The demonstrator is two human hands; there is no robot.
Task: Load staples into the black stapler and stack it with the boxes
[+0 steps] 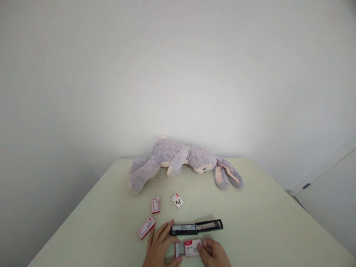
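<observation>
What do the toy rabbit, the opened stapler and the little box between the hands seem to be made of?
The plush rabbit: soft, matte fabric, judging by its fuzzy, mottled pile.
The stapler: dark casing, perhaps plastic or painted metal, with silvery parts inside that gleam like bare metal.
The red-and-white box: probably thin printed card, from its crisp corners and flat printed faces.

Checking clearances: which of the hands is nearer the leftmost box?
Left. The left hand is close beside the leftmost box, on its near right side; the right hand is farther right, gripping the opened box.
</observation>
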